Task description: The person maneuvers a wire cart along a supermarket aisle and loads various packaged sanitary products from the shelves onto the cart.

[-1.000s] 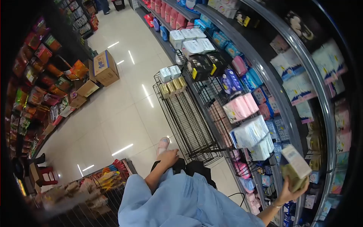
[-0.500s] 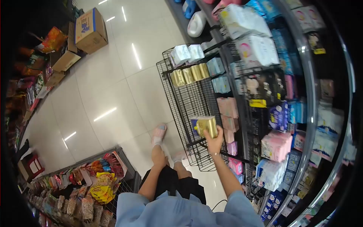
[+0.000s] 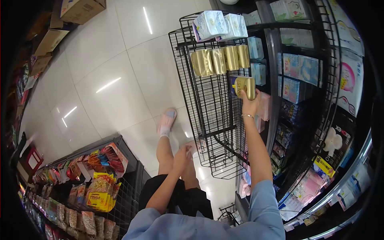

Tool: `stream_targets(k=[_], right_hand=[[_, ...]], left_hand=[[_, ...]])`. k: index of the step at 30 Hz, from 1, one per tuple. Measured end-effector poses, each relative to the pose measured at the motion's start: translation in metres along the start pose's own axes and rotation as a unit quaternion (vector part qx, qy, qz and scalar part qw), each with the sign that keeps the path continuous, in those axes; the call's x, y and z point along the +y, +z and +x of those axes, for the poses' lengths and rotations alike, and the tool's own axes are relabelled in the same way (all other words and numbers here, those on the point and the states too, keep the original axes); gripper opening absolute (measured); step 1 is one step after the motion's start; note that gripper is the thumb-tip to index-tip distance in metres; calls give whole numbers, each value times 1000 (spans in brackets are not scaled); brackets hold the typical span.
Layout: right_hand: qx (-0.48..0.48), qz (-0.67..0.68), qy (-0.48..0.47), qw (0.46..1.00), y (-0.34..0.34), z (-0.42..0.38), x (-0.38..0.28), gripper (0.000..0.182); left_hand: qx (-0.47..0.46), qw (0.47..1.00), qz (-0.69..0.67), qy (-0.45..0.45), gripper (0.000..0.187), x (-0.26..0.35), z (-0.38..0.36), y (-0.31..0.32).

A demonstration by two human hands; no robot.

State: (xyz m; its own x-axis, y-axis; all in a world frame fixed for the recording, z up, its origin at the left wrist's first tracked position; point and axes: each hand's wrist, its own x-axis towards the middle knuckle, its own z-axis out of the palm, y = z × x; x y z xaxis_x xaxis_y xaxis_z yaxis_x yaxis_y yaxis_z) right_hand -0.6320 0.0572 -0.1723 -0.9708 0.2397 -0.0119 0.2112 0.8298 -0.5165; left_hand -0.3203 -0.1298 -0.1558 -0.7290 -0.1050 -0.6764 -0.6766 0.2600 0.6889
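My right hand (image 3: pixel 251 103) grips a gold pack (image 3: pixel 241 84) with a dark purple end, fingers wrapped around its near side. The pack is held over the right side of a black wire basket (image 3: pixel 193 108), close to the shelf. Just beyond it, several gold packs (image 3: pixel 218 62) stand in a row across the basket. Two white and pale-blue packs (image 3: pixel 212 26) sit at the basket's far end. My left hand (image 3: pixel 182 157) hangs over my knee, away from the goods, with its fingers curled in and nothing visible in them.
Shelves on the right hold pink packs (image 3: pixel 264 106), light-blue packs (image 3: pixel 256 48) and a black pack (image 3: pixel 334 140). A snack rack with yellow bags (image 3: pixel 103 192) stands at lower left. Cardboard boxes (image 3: pixel 82 10) line the far left, across the tiled floor (image 3: pixel 92 76).
My right hand has carried the gold pack farther along the basket, up to the gold row. The view has shifted closer to the basket and shelf. My left hand stays low near my knee.
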Motion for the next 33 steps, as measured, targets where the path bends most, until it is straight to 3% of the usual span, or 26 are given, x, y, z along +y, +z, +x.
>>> stream_targets(k=[3,6,11,14,20,25,29,31,32,33], right_hand=[[-14,-27,-15,999,5,6,1,61],[-8,-58,-51,997,9,6,1,59],[34,-124,-115,985,12,3,0,57],[24,-87,-79,993,10,0,-4,56],[29,-110,-108,988,4,-4,-3,56],[43,-131,-75,988,8,-13,-4,72],[92,-128,-26,987,2,-50,-15,81],[65,-67,3,996,-13,-92,-34,71],[62,-2,-41,997,-18,-116,-32,63],[52,-22,-8,998,-26,-145,-47,60]], left_hand=[[-41,994,82,-62,29,-10,-8,-7],[-76,988,122,-60,30,-12,-8,-16],[-34,992,113,-48,30,-35,-7,-4],[-24,993,106,-48,30,-33,-6,-4],[-29,994,85,-56,30,-36,-6,2],[-30,994,97,-41,30,-38,-8,0],[-38,994,95,-40,31,-23,-9,-19],[-50,991,111,-52,31,-9,-8,-31],[-59,988,130,-58,30,-2,-10,-35],[-68,985,149,-61,29,7,-12,-40]])
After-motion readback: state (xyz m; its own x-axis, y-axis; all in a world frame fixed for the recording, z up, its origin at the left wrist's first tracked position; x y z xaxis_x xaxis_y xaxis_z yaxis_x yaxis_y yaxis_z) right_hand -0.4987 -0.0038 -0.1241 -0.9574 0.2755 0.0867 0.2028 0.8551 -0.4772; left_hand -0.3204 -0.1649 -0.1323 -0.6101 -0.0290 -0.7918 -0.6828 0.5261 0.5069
